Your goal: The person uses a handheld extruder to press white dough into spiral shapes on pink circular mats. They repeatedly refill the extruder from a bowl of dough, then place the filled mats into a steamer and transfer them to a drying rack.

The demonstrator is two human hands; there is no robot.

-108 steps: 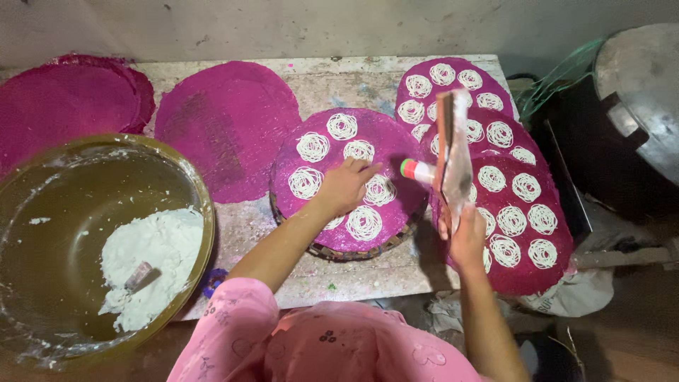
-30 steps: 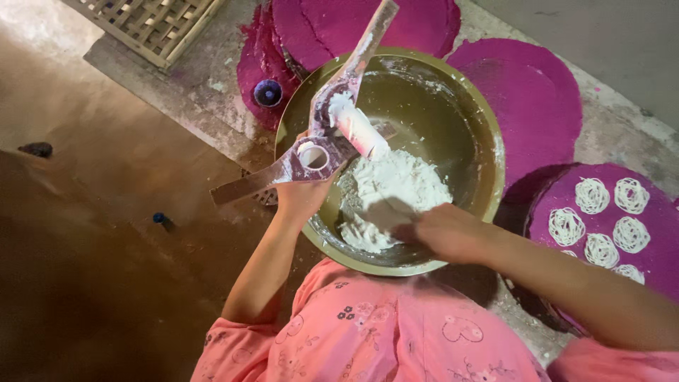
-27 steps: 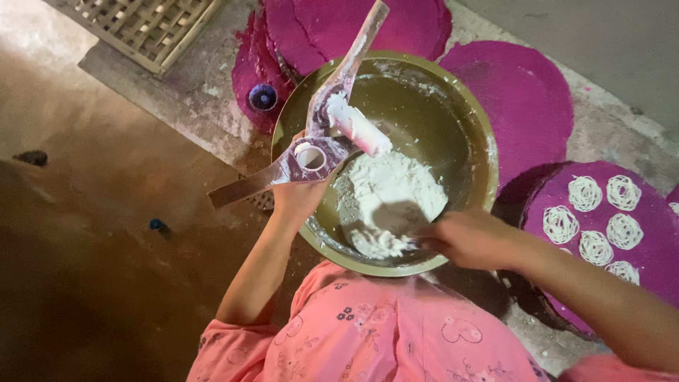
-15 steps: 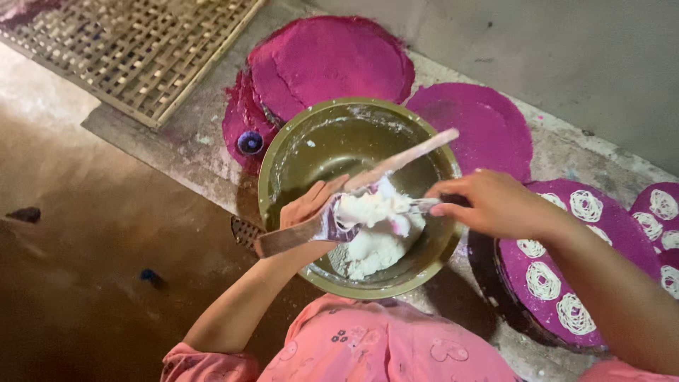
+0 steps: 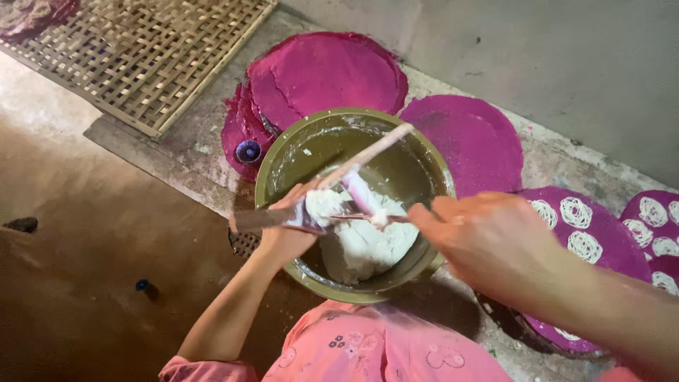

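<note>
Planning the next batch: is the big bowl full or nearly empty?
Nearly empty: the bowl holds only a white dough lump at its near side; the smeared inside shows elsewhere.

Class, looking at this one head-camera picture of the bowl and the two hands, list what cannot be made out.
- Right hand, head view: motion blur hides its grip on the tool.
- Left hand: its palm is covered by the dough-filled press.
- Bowl floor: buried under white dough.
- Right-hand magenta mat: cut off by the frame edge.
</note>
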